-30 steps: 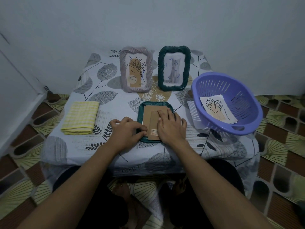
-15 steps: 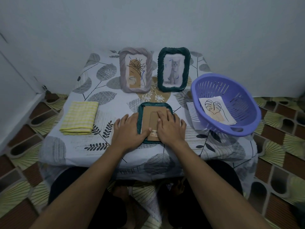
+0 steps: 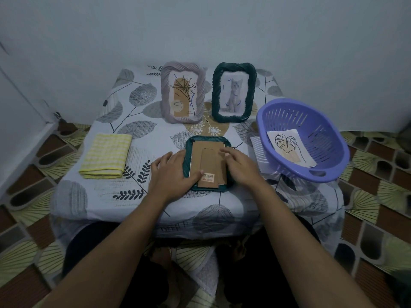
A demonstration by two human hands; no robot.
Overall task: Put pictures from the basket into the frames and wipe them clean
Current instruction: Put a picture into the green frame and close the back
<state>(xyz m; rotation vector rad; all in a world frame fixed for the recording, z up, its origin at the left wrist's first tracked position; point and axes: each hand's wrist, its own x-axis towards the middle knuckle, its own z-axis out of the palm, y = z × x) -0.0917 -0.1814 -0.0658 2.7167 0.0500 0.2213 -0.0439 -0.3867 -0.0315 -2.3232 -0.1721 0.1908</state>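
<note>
A dark green frame point(image 3: 208, 140) lies face down in the middle of the table, its brown cardboard back point(image 3: 210, 161) facing up. My left hand point(image 3: 172, 173) rests flat on the frame's left edge, thumb on the cardboard. My right hand point(image 3: 241, 166) lies over the frame's right side, fingers relaxed and slightly blurred. A purple basket point(image 3: 304, 138) at the right holds a leaf drawing point(image 3: 289, 147). At the back stand a grey frame point(image 3: 182, 92) with a plant picture and a green frame point(image 3: 233, 92) with a cat picture. A folded yellow cloth point(image 3: 106, 155) lies at the left.
The low table point(image 3: 142, 116) wears a leaf-patterned cloth and stands against a pale wall. A white sheet point(image 3: 258, 147) lies partly under the basket. Patterned floor tiles surround the table; my knees are tucked beneath its front edge.
My left hand has opened from a loose fist and slid right onto the frame's edge. My right hand has shifted right, uncovering more of the cardboard back.
</note>
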